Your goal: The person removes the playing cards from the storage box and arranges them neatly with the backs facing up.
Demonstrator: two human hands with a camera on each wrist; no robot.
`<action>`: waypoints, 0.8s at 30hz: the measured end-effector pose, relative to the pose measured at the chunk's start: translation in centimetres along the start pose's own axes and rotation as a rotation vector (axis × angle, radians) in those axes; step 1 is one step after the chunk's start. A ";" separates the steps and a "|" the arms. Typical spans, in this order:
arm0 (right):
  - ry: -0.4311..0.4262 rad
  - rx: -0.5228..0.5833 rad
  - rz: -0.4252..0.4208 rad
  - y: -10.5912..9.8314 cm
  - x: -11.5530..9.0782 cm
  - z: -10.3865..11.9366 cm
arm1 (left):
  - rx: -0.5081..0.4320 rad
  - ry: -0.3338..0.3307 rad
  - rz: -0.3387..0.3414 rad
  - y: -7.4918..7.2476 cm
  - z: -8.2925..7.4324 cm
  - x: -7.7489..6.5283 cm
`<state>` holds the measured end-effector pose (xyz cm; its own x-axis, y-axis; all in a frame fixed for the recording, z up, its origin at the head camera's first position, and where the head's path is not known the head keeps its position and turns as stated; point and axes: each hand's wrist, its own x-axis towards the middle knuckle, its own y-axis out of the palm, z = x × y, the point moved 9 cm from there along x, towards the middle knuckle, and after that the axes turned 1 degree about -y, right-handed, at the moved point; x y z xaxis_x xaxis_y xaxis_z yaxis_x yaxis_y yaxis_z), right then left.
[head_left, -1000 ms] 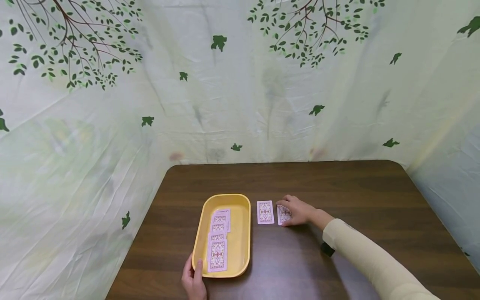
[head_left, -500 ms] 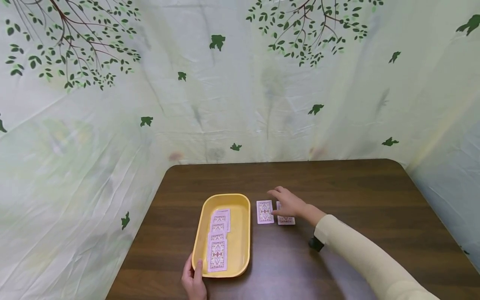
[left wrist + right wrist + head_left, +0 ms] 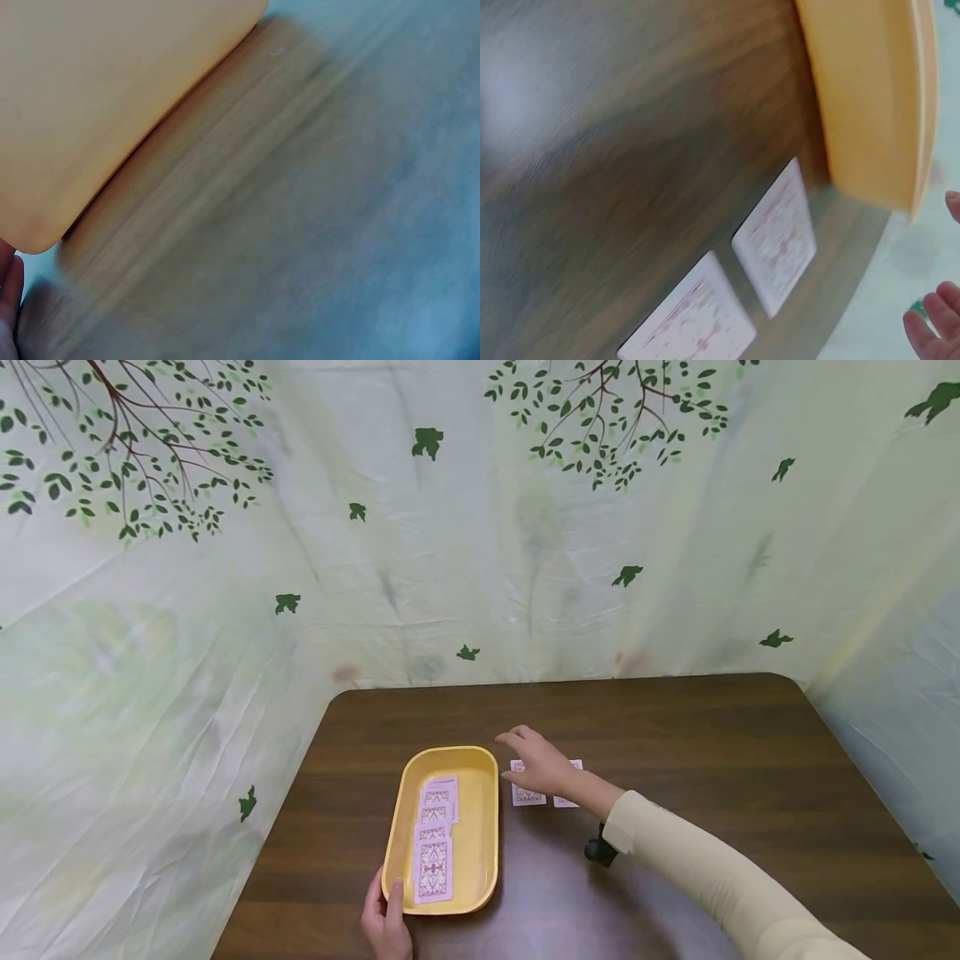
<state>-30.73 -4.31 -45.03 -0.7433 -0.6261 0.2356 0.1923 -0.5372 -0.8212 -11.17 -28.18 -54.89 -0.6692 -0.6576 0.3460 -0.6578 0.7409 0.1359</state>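
Note:
My left hand [image 3: 386, 918] grips the near left corner of a yellow tray [image 3: 474, 860], thumb at the rim. Several playing cards [image 3: 433, 872] lie overlapping in a column in the tray, patterned pink backs up. My right hand [image 3: 538, 762] hovers over the table to the tray's right, fingers spread and holding nothing. Beneath it, partly covered in the head view, two more playing cards lie side by side: a left card [image 3: 528, 798] and a right card [image 3: 566, 802]. The right wrist view shows both backs fully or nearly so, with the fingertips [image 3: 937, 322] past them.
The dark wooden table [image 3: 675, 718] meets a hanging leaf-print sheet [image 3: 547, 568] along its back edge. A small black device [image 3: 600, 850] sits under my right wrist. The tray's raised side [image 3: 877, 112] stands close to the left card.
My right hand has let go of the right card and moved left over the left card toward the tray. Both cards stay in place. My left hand keeps its hold.

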 end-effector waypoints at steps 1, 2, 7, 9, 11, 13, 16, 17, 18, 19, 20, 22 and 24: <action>-0.013 0.003 0.004 0.1 0.0 0.5 | -0.004 0.001 0.002 0.0 0.0 0.0; -0.025 0.005 0.007 0.1 0.1 1.1 | -0.002 0.002 0.001 0.0 0.0 0.0; -0.083 -0.003 0.017 0.7 0.2 3.1 | -0.006 0.009 0.008 0.0 -0.1 0.0; -0.109 -0.007 0.022 1.1 0.3 3.6 | -0.007 0.011 0.010 0.0 -0.1 0.0; -0.141 -0.007 0.024 1.6 0.5 4.3 | -0.006 0.013 0.011 0.0 -0.1 0.0; -0.172 -0.018 0.029 2.3 0.6 4.8 | -0.010 0.015 0.014 -0.1 0.0 0.0; -0.201 -0.019 0.048 3.3 0.8 5.8 | -0.011 0.013 0.016 -0.1 0.0 0.0; -0.207 -0.018 0.054 3.7 0.9 6.2 | -0.007 0.012 0.017 -0.1 -0.1 0.0; -0.211 -0.021 0.060 4.1 0.9 6.5 | -0.006 0.008 0.017 0.0 -0.1 0.0; -0.212 -0.018 0.066 4.4 0.9 6.8 | -0.001 0.004 0.018 0.0 -0.1 0.0; -0.217 -0.023 0.070 4.8 1.0 7.2 | 0.010 -0.001 0.015 0.0 -0.2 0.0; -0.227 -0.040 0.070 5.5 1.1 7.9 | 0.025 -0.010 0.015 0.1 -0.2 0.0; -0.240 -0.059 0.070 6.2 1.2 8.4 | 0.032 -0.016 0.015 0.1 -0.1 0.0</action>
<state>-25.06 -13.17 -45.45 -0.5551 -0.7803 0.2879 0.1950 -0.4586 -0.8670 -11.19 -28.11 -54.74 -0.6845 -0.6488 0.3325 -0.6582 0.7461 0.1007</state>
